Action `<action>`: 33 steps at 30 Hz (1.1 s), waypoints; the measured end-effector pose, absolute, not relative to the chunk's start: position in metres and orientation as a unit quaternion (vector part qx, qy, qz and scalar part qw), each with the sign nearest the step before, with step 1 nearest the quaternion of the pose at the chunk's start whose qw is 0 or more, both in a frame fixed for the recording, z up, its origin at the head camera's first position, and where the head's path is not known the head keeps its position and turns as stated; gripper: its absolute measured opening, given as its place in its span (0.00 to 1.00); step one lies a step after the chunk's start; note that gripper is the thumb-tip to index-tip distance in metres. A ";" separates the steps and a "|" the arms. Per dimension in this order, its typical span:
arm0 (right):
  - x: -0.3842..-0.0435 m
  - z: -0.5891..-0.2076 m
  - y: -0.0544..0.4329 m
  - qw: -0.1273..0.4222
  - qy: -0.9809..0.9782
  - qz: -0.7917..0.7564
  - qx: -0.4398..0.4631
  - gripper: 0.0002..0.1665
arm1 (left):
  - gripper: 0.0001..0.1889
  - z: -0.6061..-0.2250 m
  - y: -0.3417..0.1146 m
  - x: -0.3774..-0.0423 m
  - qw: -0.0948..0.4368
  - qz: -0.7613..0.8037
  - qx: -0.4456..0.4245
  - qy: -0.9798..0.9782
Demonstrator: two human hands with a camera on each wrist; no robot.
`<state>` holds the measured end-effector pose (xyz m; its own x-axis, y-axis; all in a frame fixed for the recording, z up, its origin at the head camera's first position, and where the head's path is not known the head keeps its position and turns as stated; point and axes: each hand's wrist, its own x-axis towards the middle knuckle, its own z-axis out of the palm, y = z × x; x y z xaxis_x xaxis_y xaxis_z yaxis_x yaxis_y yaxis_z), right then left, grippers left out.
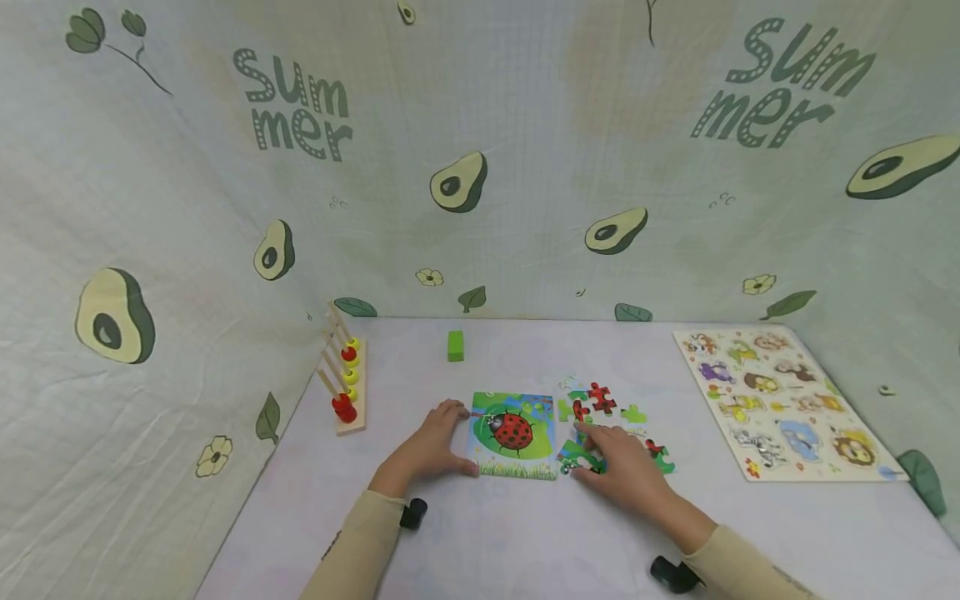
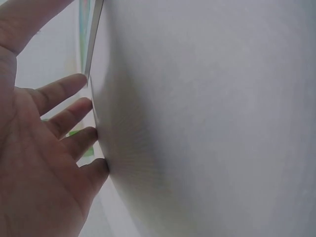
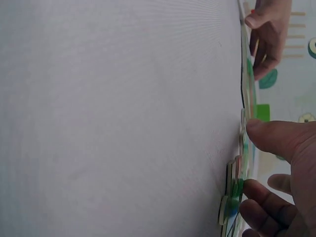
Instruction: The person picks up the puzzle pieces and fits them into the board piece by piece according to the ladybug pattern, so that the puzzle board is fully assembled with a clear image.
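A square ladybug puzzle board lies flat in the middle of the table in the head view. My left hand is at its left side, thumb and fingers spread. In the left wrist view one fingertip of the left hand meets the board's edge. Loose jigsaw pieces, red, green and blue, lie in a cluster to the right of the board. My right hand rests over this cluster and covers part of it. Thumb and fingertips of the right hand touch several pieces, apart from one another.
A wooden stacking counter with red and yellow rings on pegs stands at the left. A green block lies behind the board. At the right is a large animal picture board. A printed cloth hangs behind the table.
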<state>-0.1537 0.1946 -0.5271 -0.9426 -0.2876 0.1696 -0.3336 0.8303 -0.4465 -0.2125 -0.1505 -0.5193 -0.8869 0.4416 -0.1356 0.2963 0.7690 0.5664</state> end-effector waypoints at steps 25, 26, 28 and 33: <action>-0.155 -0.525 0.186 0.012 -0.954 0.261 0.145 0.27 | 0.58 -0.522 -0.151 -0.212 0.163 0.242 0.206 0.934; -0.155 -0.525 0.186 0.013 -0.953 0.266 0.146 0.27 | 0.58 -0.521 -0.151 -0.212 0.164 0.242 0.206 0.934; -0.156 -0.525 0.187 0.016 -0.950 0.275 0.148 0.27 | 0.58 -0.521 -0.151 -0.212 0.166 0.243 0.206 0.933; -0.157 -0.526 0.186 0.015 -0.940 0.303 0.153 0.24 | 0.58 -0.520 -0.151 -0.212 0.167 0.244 0.208 0.932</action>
<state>-0.1567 0.1864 -0.5257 -0.9525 -0.2797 0.1208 -0.2976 0.7695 -0.5651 -0.2119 -0.1508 -0.5198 -0.8576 0.4699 -0.2093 0.3071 0.7940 0.5246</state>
